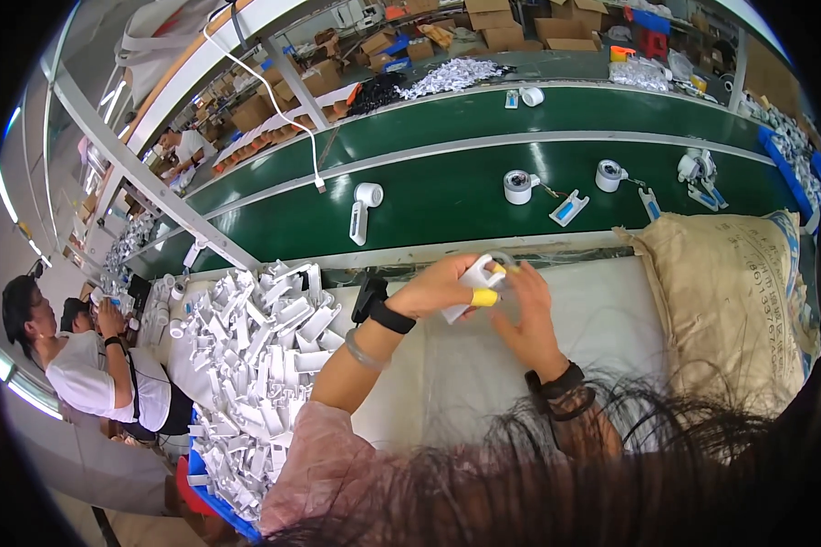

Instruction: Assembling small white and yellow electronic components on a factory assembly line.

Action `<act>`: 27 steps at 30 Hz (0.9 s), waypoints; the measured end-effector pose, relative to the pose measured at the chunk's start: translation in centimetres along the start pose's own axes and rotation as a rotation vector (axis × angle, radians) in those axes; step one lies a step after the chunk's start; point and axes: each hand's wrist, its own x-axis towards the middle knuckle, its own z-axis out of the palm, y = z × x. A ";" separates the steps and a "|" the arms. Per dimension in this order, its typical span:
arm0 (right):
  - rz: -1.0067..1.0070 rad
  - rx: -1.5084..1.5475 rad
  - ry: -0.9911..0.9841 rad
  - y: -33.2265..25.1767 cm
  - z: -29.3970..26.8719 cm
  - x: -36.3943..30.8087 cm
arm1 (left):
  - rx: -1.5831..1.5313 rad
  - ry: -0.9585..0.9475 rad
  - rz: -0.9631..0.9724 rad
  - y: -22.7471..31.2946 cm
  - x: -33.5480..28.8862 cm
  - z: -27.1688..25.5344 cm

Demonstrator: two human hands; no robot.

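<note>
My left hand [436,290], with yellow covers on its thumb and a finger, grips a white plastic handheld fan [476,273] with a round end and a handle, above the pale worktop. Right beside the fan's round end is my right hand [525,317], slightly blurred, its fingers stretched out and apart. Whether its fingertips touch the fan is hard to see. To the left rises a heap of white plastic handle shells [265,351] in a blue bin [221,510].
On the green conveyor belt [429,205] lie a white fan [360,211] and several opened fan units with wired parts. A stuffed woven sack [721,310] stands at the right. A white cable [278,100] hangs over the belt. At far left, a co-worker [109,374] handles white parts.
</note>
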 end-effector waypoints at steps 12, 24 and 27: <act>0.206 0.098 -0.869 -1.2 -3.6 0.4 | -0.036 0.223 0.010 -5.5 -4.6 2.8; 0.781 0.760 -1.005 -1.2 -3.9 0.2 | 0.016 0.173 0.164 -5.8 -5.0 2.7; 0.708 0.431 -0.984 -2.3 -3.9 0.4 | 0.202 0.215 0.268 -5.7 -5.0 3.0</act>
